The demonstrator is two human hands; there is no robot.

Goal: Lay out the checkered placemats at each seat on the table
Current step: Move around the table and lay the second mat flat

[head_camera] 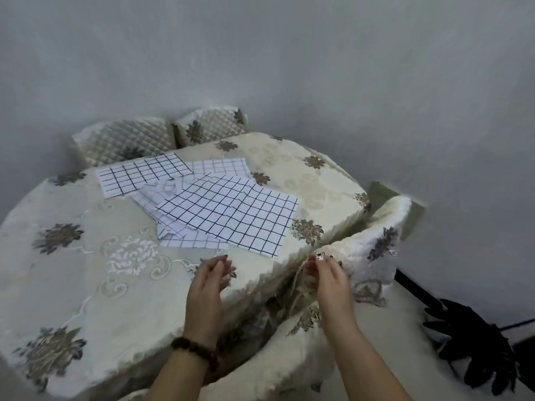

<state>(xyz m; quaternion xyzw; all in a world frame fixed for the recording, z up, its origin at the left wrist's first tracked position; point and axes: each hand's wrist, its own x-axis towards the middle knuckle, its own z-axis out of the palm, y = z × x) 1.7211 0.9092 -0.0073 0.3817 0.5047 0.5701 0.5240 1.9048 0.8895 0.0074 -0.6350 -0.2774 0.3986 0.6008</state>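
1. Checkered placemats (179, 227) are lying heaped mid-way across the table (86, 270); distributing is barely starting, I judge.
2. My left hand (208, 282) is hovering slack, empty; right hand (327, 276) is at the chair cover (382, 235), grip untellable.
3. Next: peeling off the top mat (240, 218).

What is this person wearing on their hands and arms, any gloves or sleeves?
No gloves, and no sleeves in view: both forearms are bare. The left hand has a bracelet of dark brown beads at the wrist and dark-painted nails. The right hand wears no bracelet; one nail shows a white and dark design.
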